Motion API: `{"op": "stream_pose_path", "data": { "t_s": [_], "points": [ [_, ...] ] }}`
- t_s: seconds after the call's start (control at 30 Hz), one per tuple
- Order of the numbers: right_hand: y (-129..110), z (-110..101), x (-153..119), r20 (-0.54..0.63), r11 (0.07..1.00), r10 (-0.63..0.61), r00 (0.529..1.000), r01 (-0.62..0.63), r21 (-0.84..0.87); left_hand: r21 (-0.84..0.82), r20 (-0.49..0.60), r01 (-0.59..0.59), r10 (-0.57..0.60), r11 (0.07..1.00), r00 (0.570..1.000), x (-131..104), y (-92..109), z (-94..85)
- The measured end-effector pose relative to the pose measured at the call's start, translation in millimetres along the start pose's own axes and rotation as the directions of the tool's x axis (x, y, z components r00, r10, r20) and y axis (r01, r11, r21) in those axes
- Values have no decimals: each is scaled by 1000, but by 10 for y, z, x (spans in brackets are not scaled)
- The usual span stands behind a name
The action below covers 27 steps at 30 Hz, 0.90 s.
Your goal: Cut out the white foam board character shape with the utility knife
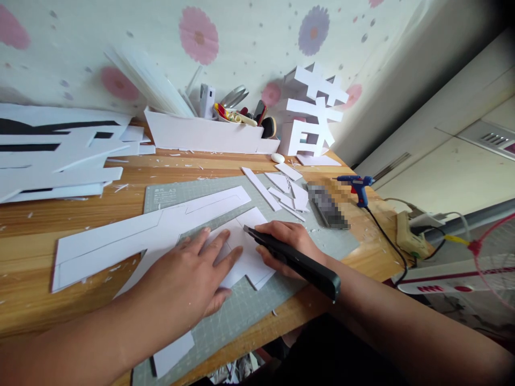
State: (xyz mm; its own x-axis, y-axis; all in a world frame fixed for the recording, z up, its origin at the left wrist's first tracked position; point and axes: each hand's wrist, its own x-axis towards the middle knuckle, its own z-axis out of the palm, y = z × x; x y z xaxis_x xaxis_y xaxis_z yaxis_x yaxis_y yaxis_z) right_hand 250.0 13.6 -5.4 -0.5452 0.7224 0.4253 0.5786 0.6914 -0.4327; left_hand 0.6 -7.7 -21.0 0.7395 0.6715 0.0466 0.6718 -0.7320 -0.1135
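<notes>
My right hand point(287, 244) is closed round a black utility knife point(306, 265), its blade tip at the white foam board point(255, 260) with pencil lines. My left hand point(197, 271) lies flat on that board with fingers spread, just left of the blade. Under the board is a grey-green cutting mat point(237, 316). A longer white board piece point(104, 241) with drawn outlines extends to the left, partly off the mat. The far end of the board beneath my left hand and forearm is hidden.
White offcuts point(295, 193) and a blurred phone-like slab point(328, 206) lie at the mat's right. Beyond stand a blue glue gun point(358, 185), a white cut-out character point(314, 112) and a white tool box point(201, 134). Stacked boards point(60, 155) fill the left.
</notes>
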Motion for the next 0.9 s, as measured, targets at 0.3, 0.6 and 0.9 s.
{"op": "stream_pose_path", "data": {
  "t_s": [0.3, 0.6, 0.9],
  "points": [
    [-50, -72, -104, 1, 999, -37, 999, 38, -12, 36, -64, -15, 17, 999, 998, 21, -11, 10],
    [-163, -167, -199, 35, 997, -54, 998, 55, -45, 17, -34, 0, 0, 1000, 999, 8, -18, 21],
    [-220, -206, -284, 57, 998, -50, 997, 51, -25, 26, 4, 1, -1, 1000, 1000, 0, -12, 20]
  ]
}}
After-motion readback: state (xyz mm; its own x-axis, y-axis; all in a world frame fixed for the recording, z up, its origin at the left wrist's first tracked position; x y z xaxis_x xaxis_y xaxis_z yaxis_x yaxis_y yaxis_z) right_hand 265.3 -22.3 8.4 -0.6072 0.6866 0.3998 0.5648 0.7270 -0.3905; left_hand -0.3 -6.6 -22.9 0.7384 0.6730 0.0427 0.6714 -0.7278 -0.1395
